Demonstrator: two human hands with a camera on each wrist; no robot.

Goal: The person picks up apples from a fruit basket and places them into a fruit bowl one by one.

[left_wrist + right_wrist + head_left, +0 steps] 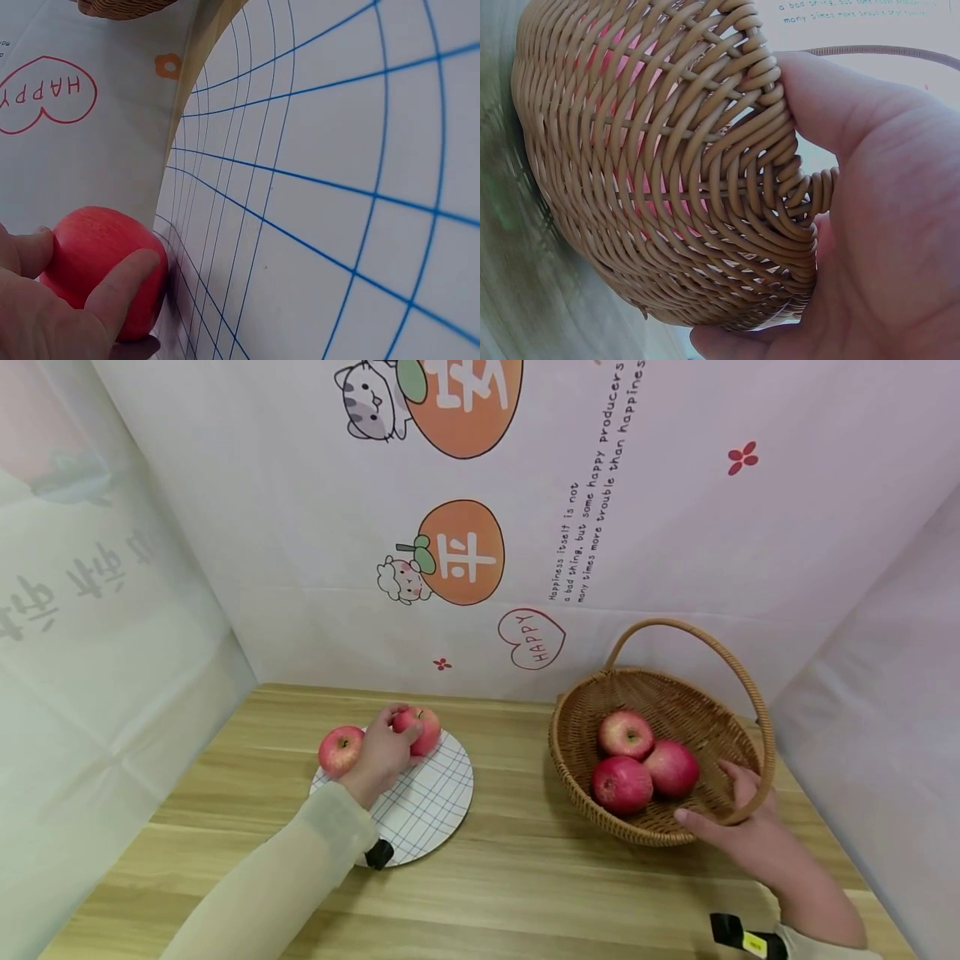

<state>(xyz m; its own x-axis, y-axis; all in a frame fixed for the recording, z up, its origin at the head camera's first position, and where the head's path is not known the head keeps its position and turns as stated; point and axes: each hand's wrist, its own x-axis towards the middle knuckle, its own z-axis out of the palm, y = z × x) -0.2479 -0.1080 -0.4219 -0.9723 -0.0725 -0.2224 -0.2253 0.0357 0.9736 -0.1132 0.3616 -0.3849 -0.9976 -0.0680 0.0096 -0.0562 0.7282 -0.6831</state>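
My left hand holds a red apple with thumb and fingers around it, over the far part of a round white plate with a blue grid. Another apple sits at the plate's left edge, beside that hand. In the left wrist view the held apple is close against the plate surface. My right hand grips the right rim of a wicker basket near the foot of its handle. The basket leans toward me, with three apples inside. In the right wrist view the thumb and fingers straddle the woven rim.
The wooden table runs between plate and basket. A white printed cloth stands behind, and plain cloth walls close both sides. The tall basket handle arches over the basket's right half.
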